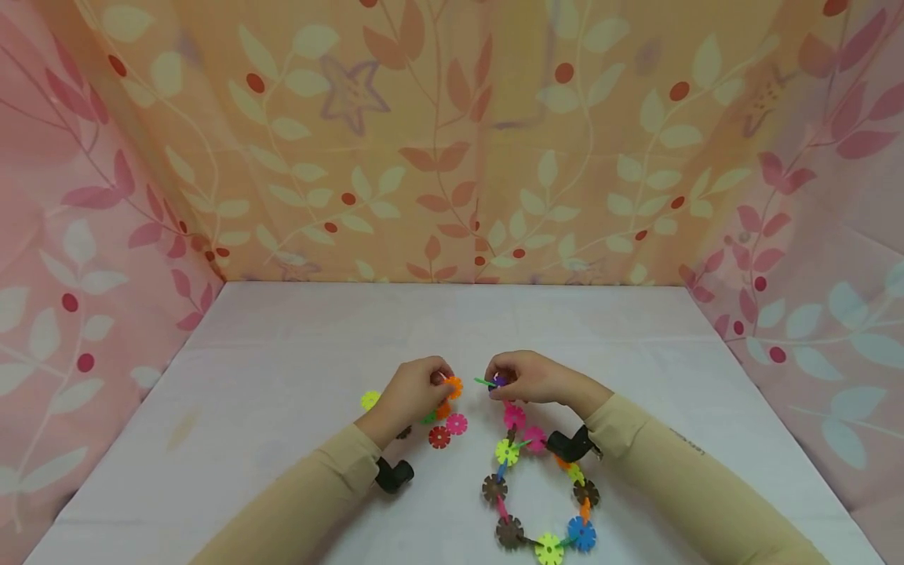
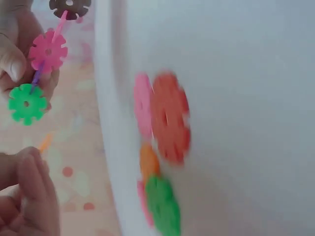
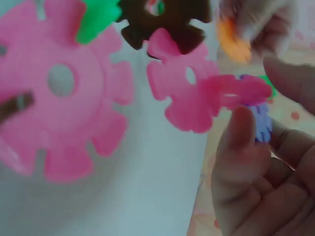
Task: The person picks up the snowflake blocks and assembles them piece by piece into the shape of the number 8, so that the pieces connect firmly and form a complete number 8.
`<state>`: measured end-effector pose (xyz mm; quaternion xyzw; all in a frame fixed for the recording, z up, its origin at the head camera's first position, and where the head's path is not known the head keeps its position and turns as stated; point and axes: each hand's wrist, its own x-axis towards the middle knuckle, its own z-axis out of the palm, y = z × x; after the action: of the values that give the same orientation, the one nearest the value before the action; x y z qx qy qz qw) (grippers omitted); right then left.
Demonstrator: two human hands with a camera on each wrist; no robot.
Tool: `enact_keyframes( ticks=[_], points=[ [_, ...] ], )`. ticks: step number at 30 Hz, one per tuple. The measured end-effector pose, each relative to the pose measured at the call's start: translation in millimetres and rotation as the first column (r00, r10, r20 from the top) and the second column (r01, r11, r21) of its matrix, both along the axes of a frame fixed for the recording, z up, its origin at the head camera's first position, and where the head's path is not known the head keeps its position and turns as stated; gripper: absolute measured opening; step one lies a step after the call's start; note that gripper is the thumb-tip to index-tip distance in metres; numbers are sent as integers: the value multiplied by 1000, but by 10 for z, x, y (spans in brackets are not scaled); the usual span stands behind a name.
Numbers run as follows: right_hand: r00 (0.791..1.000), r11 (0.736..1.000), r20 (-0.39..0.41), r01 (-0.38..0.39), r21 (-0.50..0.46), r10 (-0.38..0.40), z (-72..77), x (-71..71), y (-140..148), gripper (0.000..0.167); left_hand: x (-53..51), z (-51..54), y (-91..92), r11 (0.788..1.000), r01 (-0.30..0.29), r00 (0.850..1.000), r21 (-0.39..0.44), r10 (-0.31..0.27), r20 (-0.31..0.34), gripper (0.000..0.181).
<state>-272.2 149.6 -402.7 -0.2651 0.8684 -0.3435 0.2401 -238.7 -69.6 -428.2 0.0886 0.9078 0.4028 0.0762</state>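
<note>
My left hand (image 1: 413, 392) pinches an orange notched plastic disc (image 1: 455, 387) by its edge. Across a small gap, my right hand (image 1: 533, 378) holds the upper end of a linked disc chain at a purple disc (image 1: 498, 382). A green disc (image 1: 483, 382) sticks out from that end towards the left hand; its face shows in the left wrist view. Below the right fingers the chain runs through a pink disc (image 1: 515, 417) into a loop of brown, yellow, blue, orange and pink discs. Orange and purple discs are apart.
Loose discs lie under and beside the left hand, among them a red one (image 1: 439, 437), a pink one (image 1: 457, 424) and a yellow one (image 1: 370, 400). The white table (image 1: 297, 329) is bordered by patterned cloth walls (image 1: 438, 141). Black wrist cameras hang near both sleeves.
</note>
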Motion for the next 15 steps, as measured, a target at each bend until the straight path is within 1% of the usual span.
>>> enact_keyframes(
  ticks=[1,2,4,6,8,12,14,15],
  points=[
    [999,1000,-38,-22,4,22,11,11,-17,9,-9,-10,17,997,-26,999,79,23,43,9],
    [996,999,-80,-45,16,46,16,19,-31,7,-17,-17,31,987,-55,995,152,42,90,9],
    [982,995,-164,-90,40,96,17,27,-57,5,-33,-30,51,956,-111,982,271,64,178,10],
    [967,991,-218,-119,62,130,16,33,-74,6,-45,-37,63,923,-157,966,352,70,248,12],
    [958,988,-244,-138,74,152,7,32,-82,8,-54,-40,66,898,-184,955,400,67,288,14],
    [952,986,-260,-148,80,164,-6,32,-83,8,-70,-60,53,851,-225,939,475,58,340,18],
    [950,986,-265,-147,85,164,-9,33,-81,7,-71,-60,43,832,-228,938,506,49,343,18],
    [950,986,-267,-143,87,162,-7,35,-79,8,-73,-61,40,827,-227,938,514,44,344,19]
  ],
)
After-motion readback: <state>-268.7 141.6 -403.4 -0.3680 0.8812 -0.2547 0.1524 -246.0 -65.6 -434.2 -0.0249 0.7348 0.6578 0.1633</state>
